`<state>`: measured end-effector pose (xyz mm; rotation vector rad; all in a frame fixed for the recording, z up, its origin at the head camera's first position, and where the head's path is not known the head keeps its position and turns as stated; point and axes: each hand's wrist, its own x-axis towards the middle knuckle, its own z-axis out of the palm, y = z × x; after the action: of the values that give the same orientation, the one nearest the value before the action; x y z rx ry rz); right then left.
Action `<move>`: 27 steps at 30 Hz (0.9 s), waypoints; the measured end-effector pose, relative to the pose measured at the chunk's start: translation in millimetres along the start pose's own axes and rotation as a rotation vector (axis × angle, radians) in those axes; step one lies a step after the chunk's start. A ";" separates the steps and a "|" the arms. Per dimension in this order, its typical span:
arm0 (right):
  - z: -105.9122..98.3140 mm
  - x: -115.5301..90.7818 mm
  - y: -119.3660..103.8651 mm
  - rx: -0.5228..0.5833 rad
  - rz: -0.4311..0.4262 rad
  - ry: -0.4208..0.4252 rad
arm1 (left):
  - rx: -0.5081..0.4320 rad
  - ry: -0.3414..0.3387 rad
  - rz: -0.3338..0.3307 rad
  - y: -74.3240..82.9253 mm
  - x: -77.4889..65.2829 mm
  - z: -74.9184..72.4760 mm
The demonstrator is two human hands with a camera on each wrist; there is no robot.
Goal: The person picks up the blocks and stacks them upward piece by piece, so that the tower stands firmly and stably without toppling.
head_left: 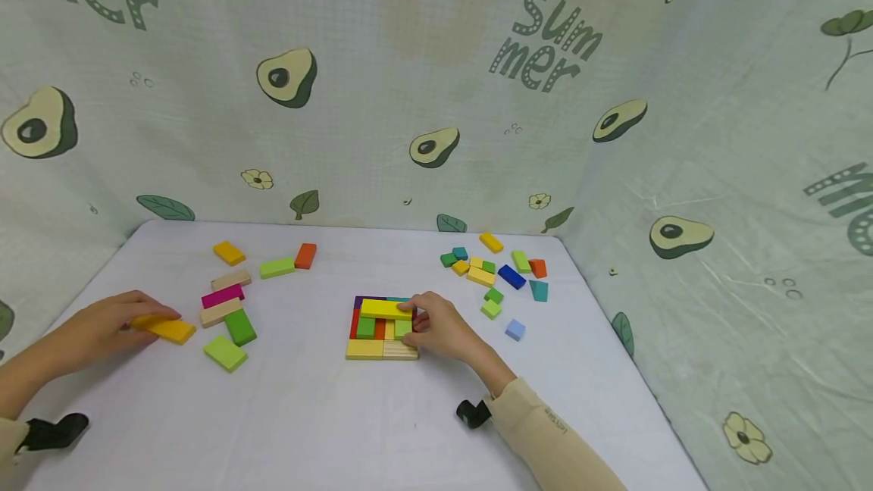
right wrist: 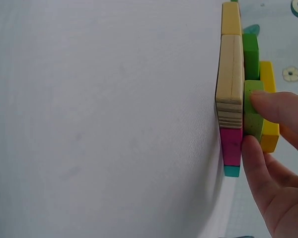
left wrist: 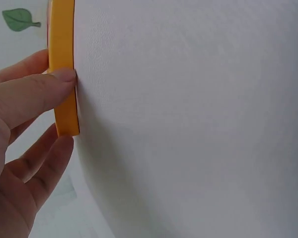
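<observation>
My left hand (head_left: 112, 328) grips an orange-yellow block (head_left: 172, 329), thumb on one side and fingers on the other. In the left wrist view the same block (left wrist: 64, 94) is seen edge-on. My right hand (head_left: 439, 324) is at a flat arrangement of colored blocks (head_left: 364, 349), its thumb and a finger pinching a small light green block (right wrist: 253, 96) on top. Its other fingers are by a long yellow block (head_left: 382, 309) that lies across the back. A darker green block (head_left: 365, 326) stands to the left of the light green one.
Left of center lie loose blocks, including a magenta block (head_left: 222, 295), a green block (head_left: 240, 326) and a light green block (head_left: 226, 353). A scatter of smaller pieces, among them a dark blue block (head_left: 511, 276), lies at the back right. Behind the table hangs a printed cloth (head_left: 368, 97).
</observation>
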<state>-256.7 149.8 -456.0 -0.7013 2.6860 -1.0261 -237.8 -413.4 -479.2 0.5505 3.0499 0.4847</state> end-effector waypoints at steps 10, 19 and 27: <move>-0.7 -1.6 -1.3 0.013 0.005 0.003 | -0.060 -0.058 -0.027 -0.2 -6.3 -5.5; 0.0 -0.5 -0.3 0.010 -0.004 0.006 | -0.008 0.009 0.035 37.0 -0.8 -20.8; 1.0 -1.4 1.1 0.023 0.003 0.007 | -0.049 0.079 0.113 95.2 19.0 -22.8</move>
<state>-255.5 150.6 -457.5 -0.6910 2.6755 -1.0591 -224.5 -328.9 -427.8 0.7208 3.0836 0.5968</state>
